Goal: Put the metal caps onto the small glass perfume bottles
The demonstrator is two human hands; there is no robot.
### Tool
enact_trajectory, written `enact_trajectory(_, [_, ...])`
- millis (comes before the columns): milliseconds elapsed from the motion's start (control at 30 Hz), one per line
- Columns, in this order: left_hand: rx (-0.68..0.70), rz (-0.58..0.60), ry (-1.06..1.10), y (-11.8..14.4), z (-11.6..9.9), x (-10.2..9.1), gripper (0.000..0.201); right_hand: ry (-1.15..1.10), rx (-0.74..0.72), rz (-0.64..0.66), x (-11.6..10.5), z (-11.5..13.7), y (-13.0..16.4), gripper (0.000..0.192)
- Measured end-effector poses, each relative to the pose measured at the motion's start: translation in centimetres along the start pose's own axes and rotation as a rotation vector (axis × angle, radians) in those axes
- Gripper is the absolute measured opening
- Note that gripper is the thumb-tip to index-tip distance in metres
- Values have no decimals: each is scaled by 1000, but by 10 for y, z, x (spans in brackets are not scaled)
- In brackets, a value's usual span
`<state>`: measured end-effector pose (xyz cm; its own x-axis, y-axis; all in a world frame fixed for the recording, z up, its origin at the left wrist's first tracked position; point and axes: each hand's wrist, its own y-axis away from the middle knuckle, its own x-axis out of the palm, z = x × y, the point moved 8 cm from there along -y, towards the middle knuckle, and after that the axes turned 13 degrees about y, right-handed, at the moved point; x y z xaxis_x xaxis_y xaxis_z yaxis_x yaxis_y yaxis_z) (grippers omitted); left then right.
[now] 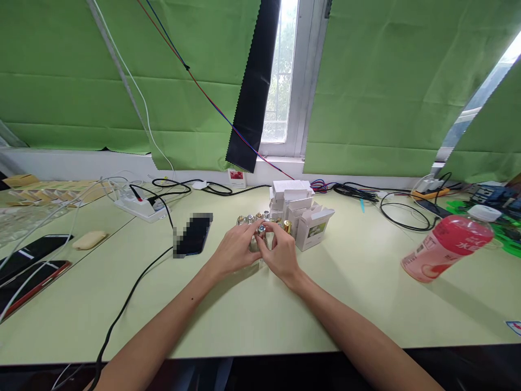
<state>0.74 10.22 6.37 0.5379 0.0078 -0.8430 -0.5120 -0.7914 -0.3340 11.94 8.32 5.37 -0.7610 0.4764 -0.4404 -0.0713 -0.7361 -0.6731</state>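
Both hands meet over one small metal-capped bottle [261,234], which sits just in front of the stack of white cartons [299,212]. The left hand [235,251] closes its fingertips on the bottle from the side away from the cartons, and the right hand [282,251] pinches the top from the carton side; both grips are snug, not wide. More small bottles [249,219], silver and gold capped, stand in a row just beside the cartons, behind the hands. An open carton [314,228] lies touching the stack, near the right hand.

To work well here, one hand should steady the body while the other works the cap, keeping the bottle upright and low. Elbows should stay clear of the row, since a nudge would probably topple it.
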Motion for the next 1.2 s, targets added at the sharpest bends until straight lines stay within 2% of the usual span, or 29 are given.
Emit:
enact_trajectory(233, [-8,-4,11,0,0,0,64,0,-32,33,1,2,-1,29])
enact_trajectory(1200, [-30,19,5,-1,0,1,67,5,40,37,1,-3,-6,14])
